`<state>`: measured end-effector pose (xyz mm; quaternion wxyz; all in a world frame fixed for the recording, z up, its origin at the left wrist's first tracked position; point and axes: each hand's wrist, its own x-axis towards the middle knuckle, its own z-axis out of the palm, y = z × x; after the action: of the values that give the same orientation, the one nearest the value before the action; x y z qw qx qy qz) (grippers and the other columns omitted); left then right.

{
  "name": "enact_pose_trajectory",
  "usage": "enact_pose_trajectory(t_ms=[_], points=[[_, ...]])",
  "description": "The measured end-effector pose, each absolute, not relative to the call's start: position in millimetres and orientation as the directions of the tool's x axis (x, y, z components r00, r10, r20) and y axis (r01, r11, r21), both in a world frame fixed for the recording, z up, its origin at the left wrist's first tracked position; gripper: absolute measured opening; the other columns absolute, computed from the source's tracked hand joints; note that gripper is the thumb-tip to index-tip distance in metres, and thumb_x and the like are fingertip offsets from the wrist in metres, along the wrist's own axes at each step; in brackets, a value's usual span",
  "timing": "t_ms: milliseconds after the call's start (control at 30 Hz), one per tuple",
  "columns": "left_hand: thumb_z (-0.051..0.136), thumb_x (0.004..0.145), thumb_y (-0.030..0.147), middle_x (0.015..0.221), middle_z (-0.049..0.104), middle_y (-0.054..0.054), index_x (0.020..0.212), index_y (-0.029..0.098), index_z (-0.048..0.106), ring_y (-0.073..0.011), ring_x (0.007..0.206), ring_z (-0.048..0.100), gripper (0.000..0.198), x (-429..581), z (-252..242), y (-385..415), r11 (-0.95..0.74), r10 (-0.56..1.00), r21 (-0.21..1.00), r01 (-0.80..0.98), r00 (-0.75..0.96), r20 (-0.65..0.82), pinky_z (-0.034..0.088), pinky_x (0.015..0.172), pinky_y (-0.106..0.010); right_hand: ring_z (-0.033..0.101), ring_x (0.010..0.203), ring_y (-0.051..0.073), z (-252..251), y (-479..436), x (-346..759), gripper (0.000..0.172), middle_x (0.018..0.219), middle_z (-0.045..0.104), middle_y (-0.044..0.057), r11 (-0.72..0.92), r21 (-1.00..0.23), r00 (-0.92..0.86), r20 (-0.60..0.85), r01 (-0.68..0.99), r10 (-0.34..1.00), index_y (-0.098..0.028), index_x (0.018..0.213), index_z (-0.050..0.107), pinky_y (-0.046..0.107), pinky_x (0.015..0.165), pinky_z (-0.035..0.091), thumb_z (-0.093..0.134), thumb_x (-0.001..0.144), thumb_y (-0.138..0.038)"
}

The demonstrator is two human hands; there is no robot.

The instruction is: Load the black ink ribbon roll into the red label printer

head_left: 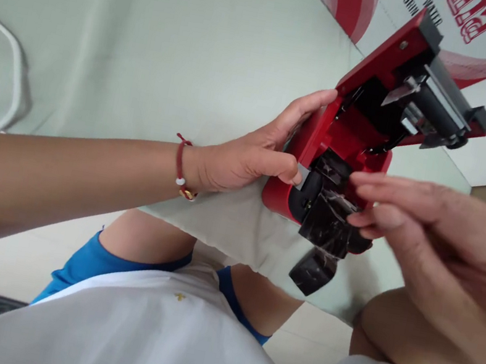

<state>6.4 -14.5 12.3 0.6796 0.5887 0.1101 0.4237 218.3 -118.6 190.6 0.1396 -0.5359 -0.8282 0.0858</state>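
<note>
A red machine [281, 194] with its hinged lid [383, 53] raised stands on the cloth-covered table. The lid carries a black roller [444, 108] and metal parts. My left hand [266, 155] grips the machine's left side, its thumb on a small grey tab [303, 176]. Glossy black film [327, 222], creased, lies over the machine's front, with a folded end [312, 272] hanging beyond the front edge. At the film's right side my right hand [430, 240] has its thumb and fingers pinched together on it; the fingertips partly hide the contact.
A white and red printed carton [395, 14] stands behind the machine at the upper right. On the far left a white cable [16, 54] curves over the pale green cloth [156, 35]. My knees are under the table's near edge.
</note>
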Motion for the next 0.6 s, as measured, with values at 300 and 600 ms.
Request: enact_pose_trajectory(t_ms=[300, 600], points=[[0.087, 0.081, 0.044, 0.176, 0.049, 0.009, 0.161, 0.045, 0.049, -0.0375, 0.176, 0.029, 0.088, 7.3, 21.9, -19.2, -0.032, 0.758, 0.904, -0.427, 0.58, 0.301, 0.035, 0.144, -0.06, 0.074, 0.075, 0.017, 152.7, -73.1, 237.2, 0.016, 0.093, 0.086, 0.002, 0.195, -0.334, -0.142, 0.178, 0.922, 0.974, -0.024, 0.106, 0.09, 0.032, 0.073, 0.055, 0.078, 0.099, -0.03], [0.087, 0.08, 0.036, 0.171, 0.055, 0.004, 0.157, 0.042, 0.054, -0.0396, 0.172, 0.036, 0.084, 6.0, 32.3, -22.1, 0.042, 0.756, 0.894, -0.446, 0.599, 0.263, 0.041, 0.141, -0.061, 0.079, 0.085, 0.026, 149.7, -60.4, 241.1, 0.024, 0.1, 0.087, 0.004, 0.249, -0.193, -0.25, 0.023, 0.949, 0.968, -0.026, 0.119, 0.087, 0.041, 0.084, 0.059, 0.074, 0.1, -0.034]])
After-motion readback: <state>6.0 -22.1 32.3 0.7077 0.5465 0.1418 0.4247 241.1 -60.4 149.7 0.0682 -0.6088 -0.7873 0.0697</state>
